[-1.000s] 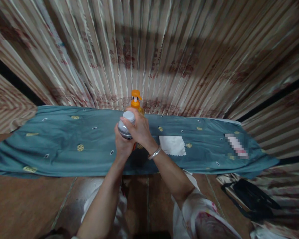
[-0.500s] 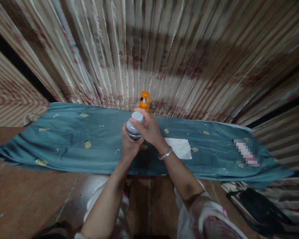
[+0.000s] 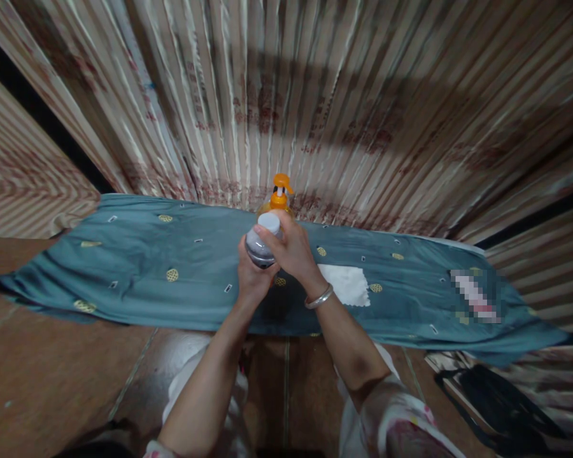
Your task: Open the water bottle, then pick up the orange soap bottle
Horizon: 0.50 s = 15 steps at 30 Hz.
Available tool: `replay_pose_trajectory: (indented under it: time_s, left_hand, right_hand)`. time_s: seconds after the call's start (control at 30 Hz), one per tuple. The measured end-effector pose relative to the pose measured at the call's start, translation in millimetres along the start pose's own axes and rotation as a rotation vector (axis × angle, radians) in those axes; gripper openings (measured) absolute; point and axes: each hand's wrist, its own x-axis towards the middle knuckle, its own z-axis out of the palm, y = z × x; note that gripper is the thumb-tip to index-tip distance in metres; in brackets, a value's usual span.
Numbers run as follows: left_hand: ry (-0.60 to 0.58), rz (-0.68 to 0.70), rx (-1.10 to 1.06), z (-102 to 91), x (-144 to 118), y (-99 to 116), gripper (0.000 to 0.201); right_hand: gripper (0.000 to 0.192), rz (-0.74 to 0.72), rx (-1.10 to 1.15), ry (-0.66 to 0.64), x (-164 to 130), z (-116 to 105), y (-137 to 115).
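A clear bottle (image 3: 260, 250) with a white cap (image 3: 269, 222) is held upright in front of me over the cloth. My left hand (image 3: 254, 277) wraps round the bottle's body from the left and below. With thumb and fingers, my right hand (image 3: 290, 245) grips the cap from the right side; a silver bangle sits on that wrist. Just behind the hands stands a pump bottle (image 3: 279, 202) with an orange pump head, its lower part hidden by them. To the right of my right wrist lies a white cloth (image 3: 347, 284) with a zigzag edge.
A teal cloth with pineapple prints (image 3: 138, 280) covers the long narrow table. Pleated curtains (image 3: 286, 95) hang right behind it and at both sides. A pixelated item (image 3: 475, 297) lies at the right end. On the floor at lower right is a black bag (image 3: 506, 401).
The view has shifted slightly, so most things appear a little further right. Both hands keep their hold on the bottle and its cap; more of the pump bottle's body shows.
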Motion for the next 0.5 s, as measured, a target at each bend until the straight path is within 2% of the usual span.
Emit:
replay_pose_trajectory:
  time_s: [0.13, 0.33, 0.5]
  left_hand:
    - [0.002, -0.090, -0.069, -0.7, -1, 8, 0.092]
    - [0.003, -0.124, -0.072, -0.1, -1, 13, 0.093]
    - [0.013, -0.098, -0.053, 0.3, -1, 9, 0.095]
  right_hand:
    - [0.037, -0.048, -0.077, -0.071, 2, -7, 2]
    - [0.054, -0.218, -0.481, -0.043, 10, -23, -18]
    - [0.050, -0.278, -0.751, -0.186, 20, -28, -35]
